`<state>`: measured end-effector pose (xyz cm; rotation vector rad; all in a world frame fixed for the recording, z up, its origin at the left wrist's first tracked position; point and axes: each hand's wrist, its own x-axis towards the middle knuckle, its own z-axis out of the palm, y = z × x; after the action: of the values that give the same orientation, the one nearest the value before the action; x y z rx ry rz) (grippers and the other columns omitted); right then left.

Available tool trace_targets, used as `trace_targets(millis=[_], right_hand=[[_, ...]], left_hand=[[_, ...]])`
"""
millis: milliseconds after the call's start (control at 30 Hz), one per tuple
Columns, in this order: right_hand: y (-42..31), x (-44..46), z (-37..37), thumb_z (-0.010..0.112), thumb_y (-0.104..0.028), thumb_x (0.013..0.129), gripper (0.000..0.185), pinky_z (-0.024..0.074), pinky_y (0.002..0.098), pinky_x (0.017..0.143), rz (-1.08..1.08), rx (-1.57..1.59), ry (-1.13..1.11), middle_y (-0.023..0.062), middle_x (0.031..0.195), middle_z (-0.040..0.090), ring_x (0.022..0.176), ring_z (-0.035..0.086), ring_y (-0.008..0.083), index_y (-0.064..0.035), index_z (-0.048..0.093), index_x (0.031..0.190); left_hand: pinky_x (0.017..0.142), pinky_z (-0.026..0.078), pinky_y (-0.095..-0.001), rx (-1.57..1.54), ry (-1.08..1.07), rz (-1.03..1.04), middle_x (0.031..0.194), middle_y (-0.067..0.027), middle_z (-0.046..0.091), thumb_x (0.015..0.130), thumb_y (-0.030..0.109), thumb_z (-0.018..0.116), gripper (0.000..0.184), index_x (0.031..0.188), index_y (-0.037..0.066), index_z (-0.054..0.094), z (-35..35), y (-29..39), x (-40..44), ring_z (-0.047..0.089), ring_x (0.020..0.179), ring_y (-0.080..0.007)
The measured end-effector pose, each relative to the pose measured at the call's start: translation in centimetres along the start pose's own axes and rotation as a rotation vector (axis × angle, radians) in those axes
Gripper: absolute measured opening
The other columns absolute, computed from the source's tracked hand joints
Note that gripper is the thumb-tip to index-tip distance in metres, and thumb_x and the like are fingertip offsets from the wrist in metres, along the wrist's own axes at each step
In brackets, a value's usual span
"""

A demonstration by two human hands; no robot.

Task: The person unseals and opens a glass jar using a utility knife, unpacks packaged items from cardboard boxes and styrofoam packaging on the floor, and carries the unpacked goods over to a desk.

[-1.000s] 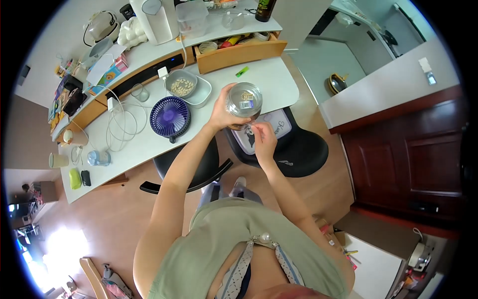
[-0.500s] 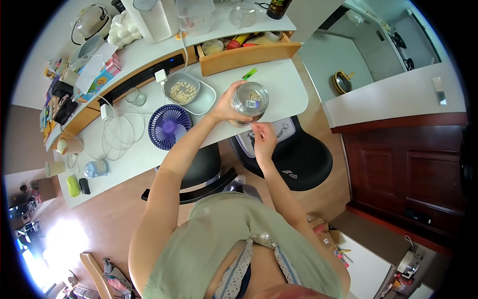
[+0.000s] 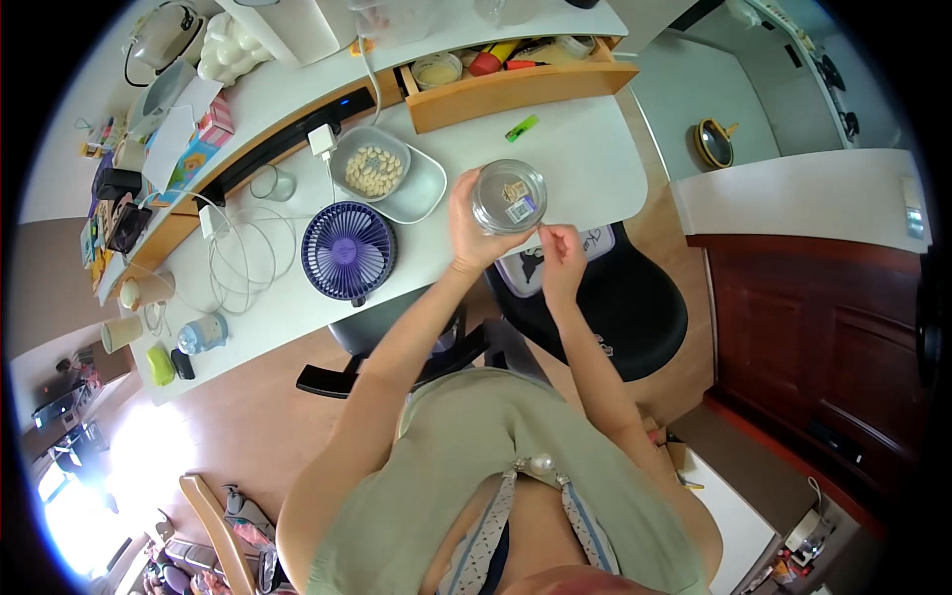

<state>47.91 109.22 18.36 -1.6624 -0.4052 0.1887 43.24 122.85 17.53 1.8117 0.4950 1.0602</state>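
From where I stand, the person's left hand (image 3: 473, 243) is wrapped round the side of a clear round jar (image 3: 509, 195), fingers along its far left and thumb along the near edge, so that grip is closed firmly on it; the jar is held up over the front edge of the white desk (image 3: 590, 169), its round end facing the wearer, with a small printed label (image 3: 521, 209) showing there; the right hand (image 3: 562, 260) is just beside the jar's near right edge, thumb and fingertips drawn together in a pinch, though whatever may be between them is too small for me to tell.

On the desk beyond the jar lies a small bright-green object (image 3: 522, 128), near an open wooden drawer (image 3: 526, 97) with odds and ends in it; to the left of the left hand a grey bowl (image 3: 359, 138) of pale nuts or seeds overlaps a white tray (image 3: 428, 188); nearer the wearer stands a purple fan (image 3: 347, 251), and farther left are a drinking glass (image 3: 273, 184) and a clear plastic bottle (image 3: 203, 334) lying near the front edge; below the right hand, a black chair (image 3: 635, 307) is drawn up close to the desk, bearing a pale flat item (image 3: 521, 275) with dark script.
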Motion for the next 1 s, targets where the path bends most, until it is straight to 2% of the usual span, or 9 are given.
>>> trace_targets(millis=[167, 267, 367, 467, 500, 600, 700, 867, 1000], right_hand=[[1.0, 1.8, -0.7, 0.057, -0.005, 0.089, 0.006, 0.0443, 0.0190, 0.069, 0.004, 0.166, -0.077, 0.0031, 0.083, 0.060, 0.075, 0.056, 0.0064, 0.0001, 0.054, 0.090], [1.3, 2.2, -0.8, 0.058, -0.007, 0.089, 0.009, 0.0462, 0.0212, 0.070, 0.205, 0.321, -0.026, 0.0039, 0.082, 0.060, 0.076, 0.057, 0.0087, 0.0007, 0.054, 0.093], [-0.6, 3.1, -0.2, 0.061, -0.013, 0.089, 0.015, 0.0469, 0.0224, 0.068, 0.528, 0.521, 0.088, 0.0031, 0.080, 0.058, 0.073, 0.057, 0.0104, -0.0002, 0.054, 0.094], [0.6, 3.8, -1.7, 0.066, -0.017, 0.085, 0.021, 0.0458, 0.0206, 0.062, 0.788, 0.694, -0.201, 0.0011, 0.076, 0.057, 0.065, 0.055, 0.0087, -0.0016, 0.057, 0.095], [0.9, 4.1, -1.8, 0.066, -0.019, 0.086, 0.019, 0.0432, 0.0202, 0.059, 0.830, 0.671, -0.213, -0.0007, 0.072, 0.055, 0.061, 0.051, 0.0080, -0.0031, 0.059, 0.092], [1.7, 4.8, -2.9, 0.065, -0.018, 0.086, 0.015, 0.0410, 0.0198, 0.057, 0.905, 0.732, -0.395, -0.0023, 0.070, 0.052, 0.059, 0.048, 0.0060, -0.0039, 0.059, 0.088], [0.8, 5.3, -3.4, 0.064, -0.015, 0.087, 0.012, 0.0385, 0.0196, 0.056, 0.954, 0.715, -0.443, -0.0028, 0.068, 0.051, 0.059, 0.046, 0.0052, -0.0049, 0.058, 0.084], [1.8, 6.3, -4.3, 0.060, -0.009, 0.087, 0.008, 0.0447, 0.0226, 0.063, 0.871, 0.760, -0.528, 0.0011, 0.077, 0.054, 0.068, 0.053, 0.0098, -0.0027, 0.057, 0.088], [0.2, 6.3, -3.7, 0.056, -0.007, 0.088, 0.009, 0.0490, 0.0256, 0.075, 0.857, 0.831, -0.335, 0.0062, 0.088, 0.056, 0.079, 0.056, 0.0152, 0.0004, 0.054, 0.093]], left_hand=[[0.094, 0.037, -0.0433, 0.098, 0.142, -0.028, 0.117, -0.0148, 0.048, 0.044, 0.029, 0.090, 0.101, 0.125, 0.006, 0.034, 1.4, 2.0, -0.5, 0.047, 0.109, -0.0342], [0.096, 0.037, -0.0442, 0.121, 0.126, -0.031, 0.121, -0.0160, 0.046, 0.040, 0.034, 0.091, 0.109, 0.128, 0.006, 0.031, 1.4, 1.9, -0.8, 0.045, 0.112, -0.0356], [0.099, 0.035, -0.0457, 0.130, 0.063, -0.019, 0.127, -0.0186, 0.041, 0.036, 0.038, 0.091, 0.122, 0.134, 0.005, 0.025, 0.6, 1.5, -1.2, 0.040, 0.118, -0.0378], [0.101, 0.034, -0.0468, 0.105, 0.032, 0.056, 0.131, -0.0216, 0.036, 0.033, 0.038, 0.092, 0.133, 0.138, 0.004, 0.018, -0.2, 0.7, -1.7, 0.036, 0.122, -0.0396], [0.101, 0.034, -0.0471, 0.092, 0.028, 0.091, 0.132, -0.0227, 0.035, 0.032, 0.038, 0.092, 0.136, 0.140, 0.003, 0.015, -0.4, 0.8, -1.8, 0.035, 0.123, -0.0401], [0.100, 0.036, -0.0460, 0.136, -0.043, 0.001, 0.131, -0.0238, 0.035, 0.035, 0.032, 0.092, 0.135, 0.140, 0.002, 0.013, -0.9, 1.1, -2.3, 0.036, 0.122, -0.0406], [0.099, 0.038, -0.0445, 0.150, -0.099, -0.121, 0.130, -0.0241, 0.035, 0.040, 0.026, 0.091, 0.129, 0.140, 0.002, 0.012, -0.8, 0.1, -2.4, 0.038, 0.120, -0.0407], [0.098, 0.039, -0.0433, 0.210, -0.087, -0.043, 0.129, -0.0231, 0.037, 0.042, 0.021, 0.090, 0.122, 0.138, 0.003, 0.016, -0.8, 0.1, -2.3, 0.041, 0.117, -0.0400], [0.098, 0.039, -0.0428, 0.199, -0.081, -0.083, 0.128, -0.0225, 0.038, 0.042, 0.021, 0.090, 0.119, 0.136, 0.003, 0.019, -0.8, 0.2, -2.3, 0.041, 0.117, -0.0393]])
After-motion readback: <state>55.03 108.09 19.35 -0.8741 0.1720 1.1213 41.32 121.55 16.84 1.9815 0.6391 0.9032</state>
